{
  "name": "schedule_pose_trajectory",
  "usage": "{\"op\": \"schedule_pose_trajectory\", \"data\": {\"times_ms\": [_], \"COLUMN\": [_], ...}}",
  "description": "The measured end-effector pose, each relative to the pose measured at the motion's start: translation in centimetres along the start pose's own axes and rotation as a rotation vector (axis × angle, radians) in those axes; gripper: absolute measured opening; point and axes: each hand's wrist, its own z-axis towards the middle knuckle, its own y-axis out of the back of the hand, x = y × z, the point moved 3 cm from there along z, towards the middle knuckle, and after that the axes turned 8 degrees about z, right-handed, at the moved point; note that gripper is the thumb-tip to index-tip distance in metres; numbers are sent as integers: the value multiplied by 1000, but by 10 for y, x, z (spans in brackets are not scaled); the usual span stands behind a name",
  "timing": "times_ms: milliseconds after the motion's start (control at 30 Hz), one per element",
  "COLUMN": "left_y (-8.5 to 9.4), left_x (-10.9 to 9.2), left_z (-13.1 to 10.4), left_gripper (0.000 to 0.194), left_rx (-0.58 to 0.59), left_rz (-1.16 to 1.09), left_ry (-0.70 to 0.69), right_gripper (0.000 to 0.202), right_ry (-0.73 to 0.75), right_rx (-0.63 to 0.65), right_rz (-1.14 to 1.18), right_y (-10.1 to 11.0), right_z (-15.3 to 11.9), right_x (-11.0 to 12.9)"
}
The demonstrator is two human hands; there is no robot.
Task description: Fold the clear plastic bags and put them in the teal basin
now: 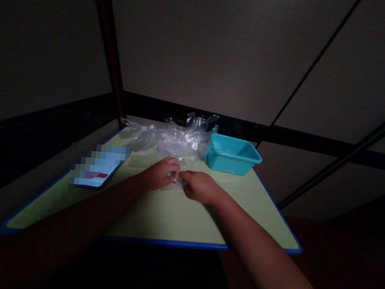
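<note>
My left hand (pixel 162 173) and my right hand (pixel 201 185) are close together over the middle of the table, fingers bent and closed. Between their fingertips runs a piece of clear plastic film (pixel 179 182), pinched from both sides. Part of it shows under the left hand; most is hidden by the fingers, so its full shape cannot be made out. Just beyond the hands lies a crumpled heap of clear plastic bags (pixel 182 141).
A turquoise plastic basin (pixel 233 164) stands at the back right, touching the heap. On the left lies a tablet-like device (pixel 100 172) with a lit, blurred screen. The pale table (pixel 172 223) has a blue edge, with walls behind and to the left.
</note>
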Motion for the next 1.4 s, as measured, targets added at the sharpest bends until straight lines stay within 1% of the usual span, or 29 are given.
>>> {"op": "schedule_pose_trajectory", "data": {"times_ms": [133,200,267,367,433,500,567,667,733,800,833,900,967,1000,1067,1100,1167,1267,1367,1400], "left_y": [-1,-2,-1,4,10,15,16,12,10,9,9,8,5,2,-4,-7,-10,-5,2,3], "left_x": [2,4,7,13,15,14,8,-3,-8,-10,-10,-9,-8,-8,-8,-8,-7,-5,-1,0], "left_z": [0,-1,-1,-2,-2,-2,-1,0,0,-1,-1,-1,-1,-1,-2,-2,-2,-1,-1,-1], "left_gripper": [15,22,30,39,38,31,24,21,22,20,18,13,9,8,8,9,9,7,5,5], "left_rx": [13,15,-11,-129,-224,-278,-246,-102,-36,-13,-16,-25,-15,7,69,91,104,44,-45,-55], "left_rz": [7,16,29,33,24,18,12,-5,-15,-25,-28,-39,-68,-85,-101,-93,-50,9,32,40], "left_ry": [11,26,59,152,227,275,263,150,83,64,68,81,83,74,39,16,-26,-43,20,37], "right_gripper": [18,16,14,13,13,11,11,14,15,14,14,14,19,22,26,29,34,42,51,52], "right_ry": [31,35,38,39,30,16,11,14,4,-66,-138,-332,-507,-559,-593,-593,-595,-628,-664,-671], "right_rx": [14,28,25,-29,-64,-67,-35,21,9,-54,-94,-150,-132,-95,-24,-10,-23,-53,-73,-81], "right_rz": [120,206,275,339,377,408,426,439,429,374,324,201,99,75,66,63,43,20,28,29], "right_y": [3,5,8,12,13,11,7,2,4,10,13,18,18,15,9,6,1,-2,-3,-4], "right_z": [-3,-4,-4,-3,-3,-2,-2,-1,-1,-1,-2,-3,-5,-5,-3,-2,0,1,2,2], "right_x": [-2,-5,-8,-13,-15,-16,-16,-17,-20,-27,-32,-44,-53,-56,-58,-57,-54,-48,-45,-45]}}
